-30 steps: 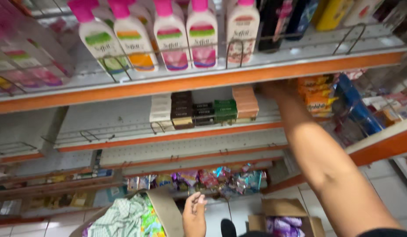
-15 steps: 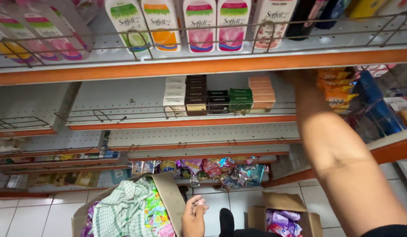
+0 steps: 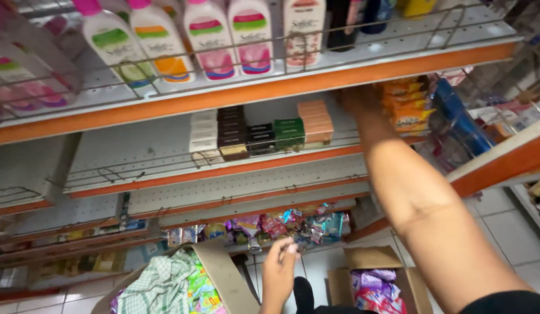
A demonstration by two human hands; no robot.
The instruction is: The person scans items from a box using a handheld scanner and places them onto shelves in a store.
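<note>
Two stacks matter most: the orange packets point(image 3: 405, 107) piled at the right end of the middle shelf point(image 3: 223, 171), and the salmon boxes point(image 3: 316, 121) just to their left. The right hand point(image 3: 358, 97) reaches up between them, touching the packets' left side; its fingers are hidden under the upper shelf's orange lip, so I cannot tell whether it is gripping anything or lying flat. The left hand point(image 3: 280, 273) hangs low, fingertips pinched together around something too small to make out. Judging from this, the careful way is to press the packets square against their neighbours and keep the forearm clear of the salmon boxes, which could topple. Further left sit green boxes point(image 3: 290, 132), dark ones and cream ones in a row. Above stand lotion bottles point(image 3: 212, 38) behind a wire rail. Below, an open cardboard carton point(image 3: 377, 282) holds purple wrappers on the tiled floor.
</note>
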